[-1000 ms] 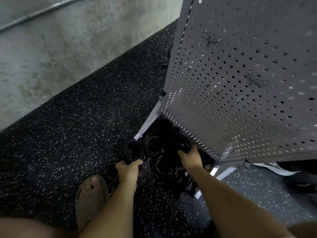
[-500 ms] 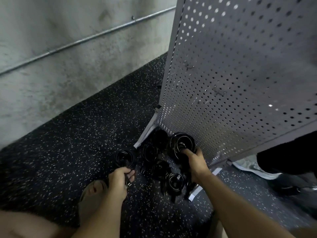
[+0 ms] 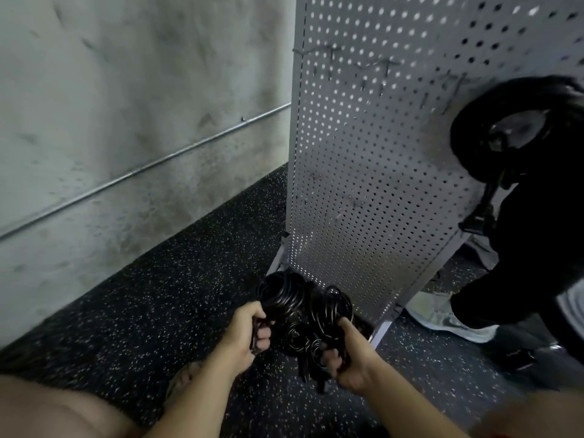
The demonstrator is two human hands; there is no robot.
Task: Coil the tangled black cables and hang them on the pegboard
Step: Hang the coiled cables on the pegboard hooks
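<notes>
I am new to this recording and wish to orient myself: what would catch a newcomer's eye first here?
First, the black cable coils low in the centre, gripped by the left hand and the right hand in front of the grey pegboard. Then, at the right edge, a large black coil near the hooks, by a second person in black.

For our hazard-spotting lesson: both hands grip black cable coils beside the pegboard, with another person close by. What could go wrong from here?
1. The right hand grips several cable coils at once, ends dangling; one could slip out and unravel.
2. The other person holds a large coil at the pegboard near its hooks; reaching there too risks a bump.
3. The pegboard's base foot juts out below the hands: a possible trip.
</notes>
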